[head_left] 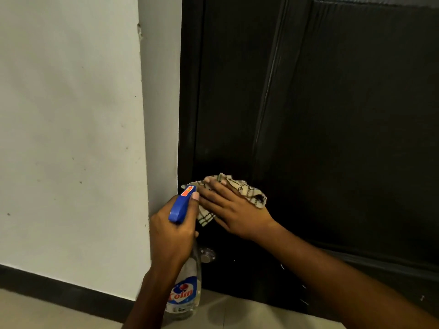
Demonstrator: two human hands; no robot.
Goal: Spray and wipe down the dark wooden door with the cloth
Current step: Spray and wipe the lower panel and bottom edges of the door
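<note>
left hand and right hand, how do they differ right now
The left hand curls round the bottle; the right hand lies flat, fingers straight, on the cloth. The left hand touches only the bottle; the right hand presses the cloth to the door. Both are low, near the door's left edge.

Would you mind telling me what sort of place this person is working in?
Probably an indoor doorway in a home or flat: a dark wooden door set in a white painted wall with a dark skirting strip over a pale tiled floor.
</note>
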